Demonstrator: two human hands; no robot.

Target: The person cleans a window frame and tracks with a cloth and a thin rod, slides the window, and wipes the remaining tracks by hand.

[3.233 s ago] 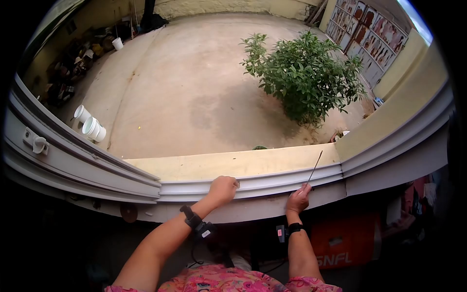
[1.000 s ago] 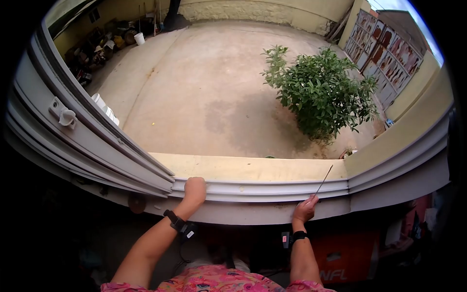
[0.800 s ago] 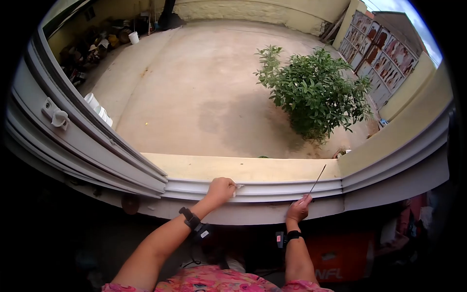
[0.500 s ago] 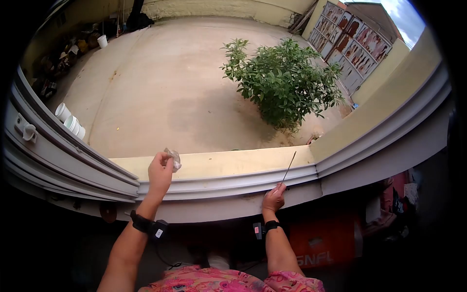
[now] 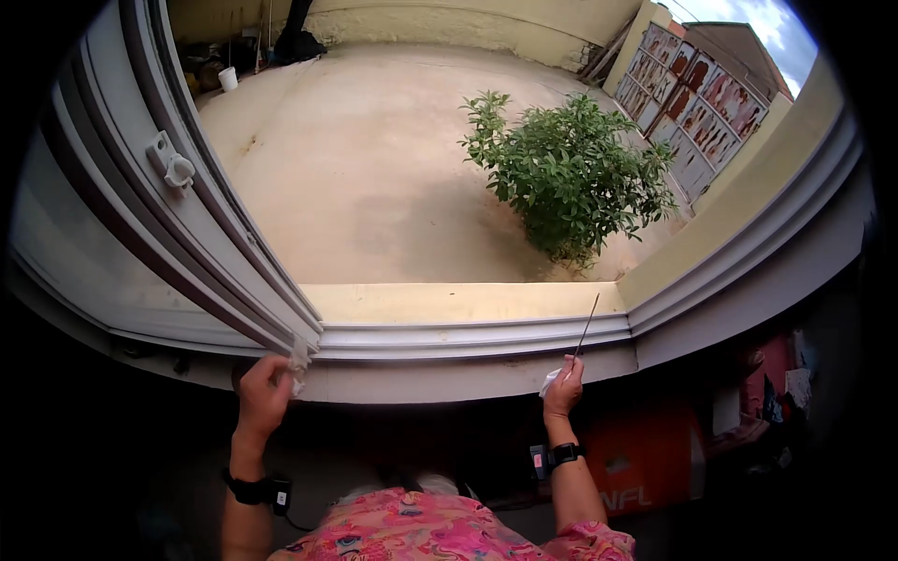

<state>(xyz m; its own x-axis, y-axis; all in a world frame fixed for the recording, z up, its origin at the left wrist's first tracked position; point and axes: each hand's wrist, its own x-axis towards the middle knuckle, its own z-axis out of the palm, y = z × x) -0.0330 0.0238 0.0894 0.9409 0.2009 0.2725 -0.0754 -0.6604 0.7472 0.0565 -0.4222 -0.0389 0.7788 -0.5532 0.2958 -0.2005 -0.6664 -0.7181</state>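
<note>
My left hand [image 5: 264,393] is closed, pinching a crumpled, dirty-looking tissue [image 5: 298,363] beside the lower corner of the white sliding window sash [image 5: 201,220]. Whether the tissue touches the frame I cannot tell. In front of the sill's right part, my right hand [image 5: 562,391] grips a thin dark rod [image 5: 587,325] that points up and away. A white wad [image 5: 549,381], like tissue or cloth, sticks out on the left side of that hand. Between the hands runs the white window track [image 5: 468,338].
Beyond the track lies a yellow outer ledge [image 5: 449,301]. Outside are a leafy bush [image 5: 575,178], a concrete yard [image 5: 355,150], a rusty gate [image 5: 692,93] and a white bucket [image 5: 228,79]. Below right, indoors, stands an orange-red box [image 5: 645,458].
My left hand has come back from above the ledge to the near side of the track, at the sash's corner. The view has shifted, and the sash now hides the stacked buckets at left.
</note>
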